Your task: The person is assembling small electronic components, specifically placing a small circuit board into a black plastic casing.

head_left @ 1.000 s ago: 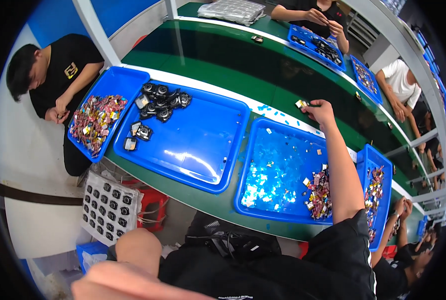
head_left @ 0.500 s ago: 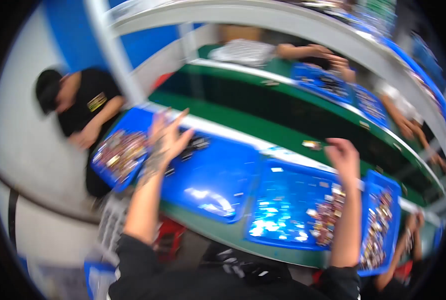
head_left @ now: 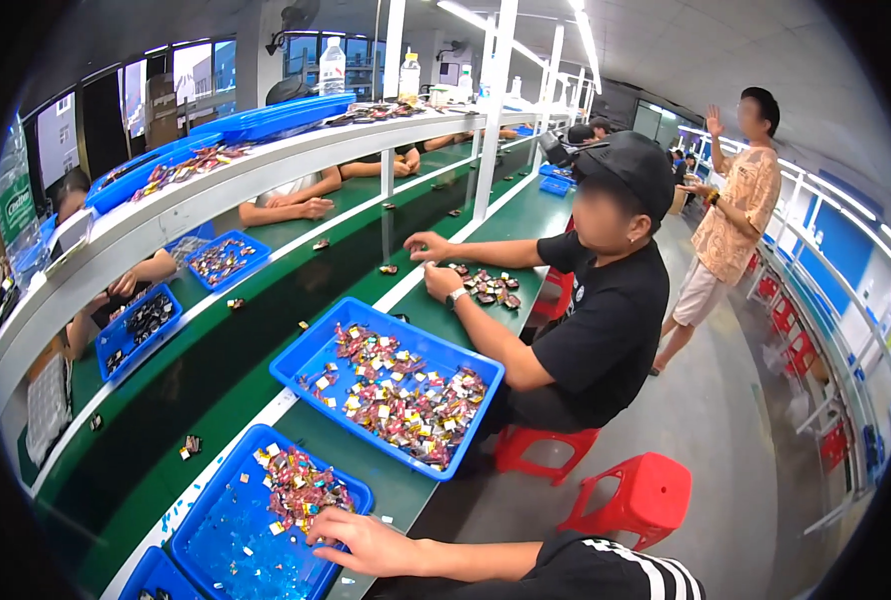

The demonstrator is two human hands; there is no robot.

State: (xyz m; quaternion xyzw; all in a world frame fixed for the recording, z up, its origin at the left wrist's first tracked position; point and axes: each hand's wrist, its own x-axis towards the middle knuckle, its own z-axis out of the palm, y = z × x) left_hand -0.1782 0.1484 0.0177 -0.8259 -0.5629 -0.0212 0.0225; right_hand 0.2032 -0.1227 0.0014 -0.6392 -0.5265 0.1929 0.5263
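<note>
My right hand (head_left: 358,541) reaches in from the lower right over the near edge of a blue tray (head_left: 216,487). Its fingers are bent and apart, with nothing visible between them. Just beyond the fingertips is a pile of small dark-red and white pieces (head_left: 301,485). Small pale and blue bits lie scattered over the rest of that tray's floor. Only a corner of another blue tray (head_left: 154,575) shows at the bottom edge, with dark pieces in it. My left hand is out of view.
A larger blue tray (head_left: 366,433) full of similar pieces stands beyond. There a seated co-worker (head_left: 606,300) handles small pieces. A dark conveyor belt (head_left: 266,345) runs alongside. Red stools (head_left: 636,495) stand right of the table. Another person (head_left: 736,210) stands in the aisle.
The view has swung to the right along the table, and my left hand has gone out of it. My right hand, raised before, is now low at the tray's near edge.
</note>
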